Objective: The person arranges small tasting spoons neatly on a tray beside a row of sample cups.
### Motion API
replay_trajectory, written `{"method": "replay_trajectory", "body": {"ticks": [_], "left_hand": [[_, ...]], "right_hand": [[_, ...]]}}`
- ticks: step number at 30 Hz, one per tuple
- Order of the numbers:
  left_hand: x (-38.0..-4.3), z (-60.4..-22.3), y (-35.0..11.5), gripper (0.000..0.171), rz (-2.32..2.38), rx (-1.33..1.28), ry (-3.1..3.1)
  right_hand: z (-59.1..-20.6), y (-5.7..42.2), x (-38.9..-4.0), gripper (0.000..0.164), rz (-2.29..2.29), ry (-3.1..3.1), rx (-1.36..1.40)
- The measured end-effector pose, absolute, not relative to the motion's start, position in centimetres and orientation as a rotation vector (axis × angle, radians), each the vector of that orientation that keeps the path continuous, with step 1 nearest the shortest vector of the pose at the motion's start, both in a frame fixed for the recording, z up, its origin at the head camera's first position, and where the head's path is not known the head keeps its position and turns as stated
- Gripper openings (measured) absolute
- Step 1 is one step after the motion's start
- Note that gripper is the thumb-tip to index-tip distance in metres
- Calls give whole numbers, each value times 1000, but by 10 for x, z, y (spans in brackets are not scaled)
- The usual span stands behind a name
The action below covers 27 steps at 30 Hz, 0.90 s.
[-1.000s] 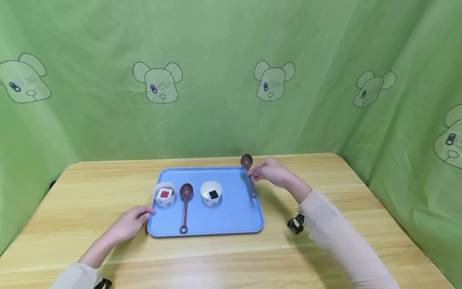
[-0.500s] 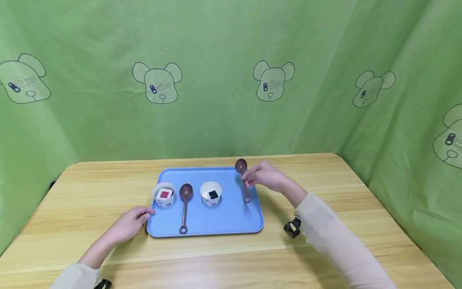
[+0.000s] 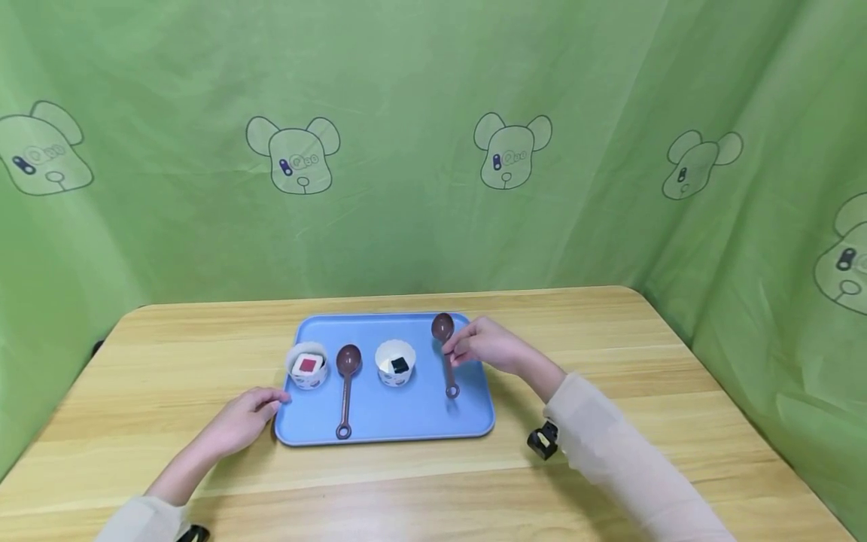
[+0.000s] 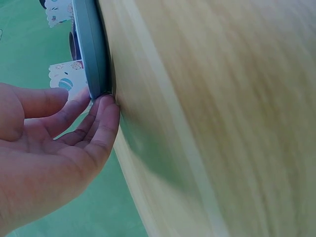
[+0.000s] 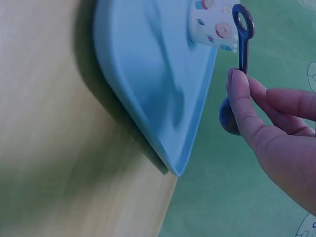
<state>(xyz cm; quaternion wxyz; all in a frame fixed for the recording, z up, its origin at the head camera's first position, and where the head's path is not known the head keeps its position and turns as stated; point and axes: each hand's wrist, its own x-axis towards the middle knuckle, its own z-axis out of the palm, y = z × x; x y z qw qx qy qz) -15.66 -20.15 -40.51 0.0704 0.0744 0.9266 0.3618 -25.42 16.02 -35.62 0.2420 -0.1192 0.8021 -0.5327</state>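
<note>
In the head view my right hand (image 3: 482, 344) pinches a brown spoon (image 3: 443, 326) by its handle, bowl end away from me. The right wrist view shows the spoon (image 5: 243, 49) raised over the blue tray (image 3: 433, 414), its shadow on the tray. At the tray's left edge, fingers of my left hand (image 3: 245, 420) hold the rim, some on top and others underneath in the left wrist view. A second brown spoon (image 3: 348, 360) lies on the tray between a paper cup (image 3: 309, 382) with a white-and-red piece and another cup (image 3: 395, 379) with a dark piece.
The tray rests on a wooden table (image 3: 379, 489). Behind and beside it hangs a green curtain (image 3: 406, 241) with bear-head prints. A black wrist device (image 3: 543, 440) hangs below the right sleeve (image 3: 609, 444).
My right hand has carried its spoon left and toward me, from the tray's far right corner to over the tray's right part. The left hand has stayed at the tray's edge.
</note>
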Motion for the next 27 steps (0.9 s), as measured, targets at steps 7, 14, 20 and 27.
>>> {"method": "replay_trajectory", "body": {"ticks": [7, 14, 20, 27], "left_hand": [[-157, -405, -201, 25, 1095, 217, 2776], [-158, -404, -200, 25, 1077, 225, 2788], [-157, -403, -200, 26, 1082, 217, 2786], [-157, -404, -201, 26, 1081, 224, 2789]], "right_hand": [[-367, 155, -251, 26, -1442, 2204, -326], [-376, 149, -249, 25, -1441, 2188, -324], [-380, 144, -245, 25, -1428, 2172, -327], [-384, 140, -240, 25, -1413, 2166, -318]]}}
